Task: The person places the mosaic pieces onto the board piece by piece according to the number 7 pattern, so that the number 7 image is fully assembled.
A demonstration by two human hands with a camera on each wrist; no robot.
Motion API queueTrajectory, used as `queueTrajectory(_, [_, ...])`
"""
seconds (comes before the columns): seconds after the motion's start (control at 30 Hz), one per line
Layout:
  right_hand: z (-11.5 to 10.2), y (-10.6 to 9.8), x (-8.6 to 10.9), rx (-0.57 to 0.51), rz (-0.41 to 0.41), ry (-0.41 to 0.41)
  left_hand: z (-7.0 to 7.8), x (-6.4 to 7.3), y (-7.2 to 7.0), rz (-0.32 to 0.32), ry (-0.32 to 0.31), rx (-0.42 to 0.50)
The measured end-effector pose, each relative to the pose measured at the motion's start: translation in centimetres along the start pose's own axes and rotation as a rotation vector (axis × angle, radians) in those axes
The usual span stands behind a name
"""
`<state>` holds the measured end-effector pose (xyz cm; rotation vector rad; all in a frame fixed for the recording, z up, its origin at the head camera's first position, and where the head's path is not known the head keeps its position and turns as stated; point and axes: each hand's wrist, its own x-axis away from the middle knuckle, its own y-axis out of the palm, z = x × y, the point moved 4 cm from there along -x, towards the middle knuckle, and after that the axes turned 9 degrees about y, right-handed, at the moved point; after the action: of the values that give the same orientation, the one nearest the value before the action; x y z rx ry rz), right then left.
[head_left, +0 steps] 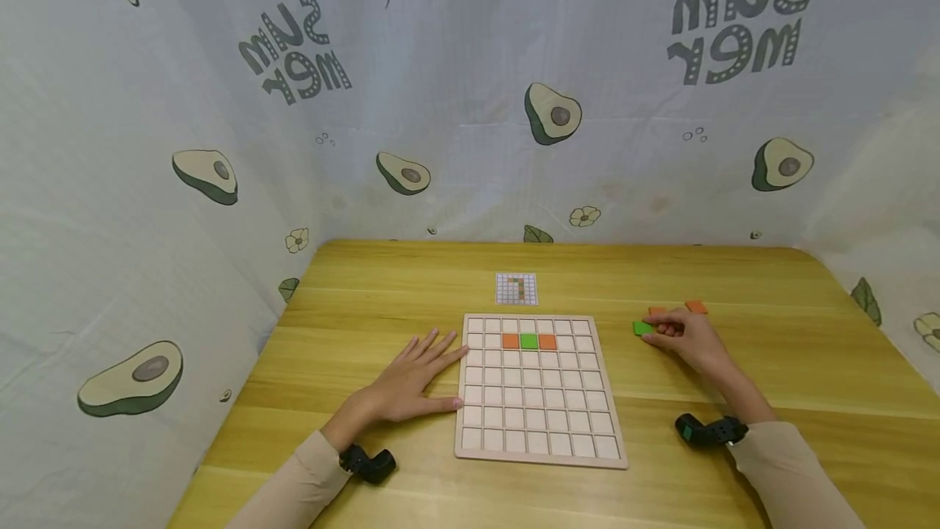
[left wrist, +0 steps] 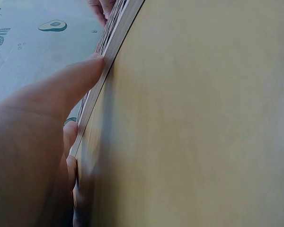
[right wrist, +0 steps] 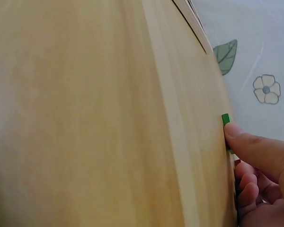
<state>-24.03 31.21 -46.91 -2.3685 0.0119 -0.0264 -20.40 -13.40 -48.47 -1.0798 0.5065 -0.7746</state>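
Note:
A pale wooden grid board lies on the table, with an orange tile, a green tile and another orange tile side by side in its second row from the top. My left hand rests with spread fingers at the board's left edge; in the left wrist view its thumb touches the rim. To the right of the board, my right hand pinches a loose green square tile between thumb and index finger. In the right wrist view that green tile shows edge-on by the thumb tip.
Just beyond my right hand are two loose orange tiles, one partly covered and one farther right. A small printed grid card lies behind the board. Patterned cloth hangs along the far edge of the wooden table.

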Motion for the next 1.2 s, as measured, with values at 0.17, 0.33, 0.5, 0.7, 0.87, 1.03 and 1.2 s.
queueTrajectory(0.17, [-0.3, -0.1, 0.1, 0.013, 0.003, -0.013, 0.1, 0.0, -0.1, 0.007, 0.008, 0.001])
queueTrajectory(0.33, [-0.3, 0.0, 0.0, 0.032, 0.008, -0.028, 0.1, 0.1, -0.1, 0.013, 0.013, 0.005])
queueTrajectory(0.5, [-0.2, 0.0, 0.0, 0.018, 0.02, -0.038, 0.0, 0.0, 0.0, 0.006, 0.005, -0.003])
queueTrajectory(0.7, [-0.7, -0.5, 0.0, 0.005, 0.051, -0.057, 0.0, 0.0, -0.1, 0.015, 0.017, -0.007])
queueTrajectory(0.87, [-1.9, -0.6, 0.1, 0.011, 0.042, -0.065, 0.0, -0.1, -0.2, 0.015, 0.021, -0.017])
queueTrajectory(1.03, [-3.7, -0.2, 0.4, 0.02, 0.017, -0.069, -0.1, -0.1, -0.3, 0.012, 0.021, -0.029])
queueTrajectory(1.2, [-5.0, 0.6, 0.6, -0.023, -0.015, -0.092, 0.0, -0.1, -0.3, 0.011, 0.018, -0.01])
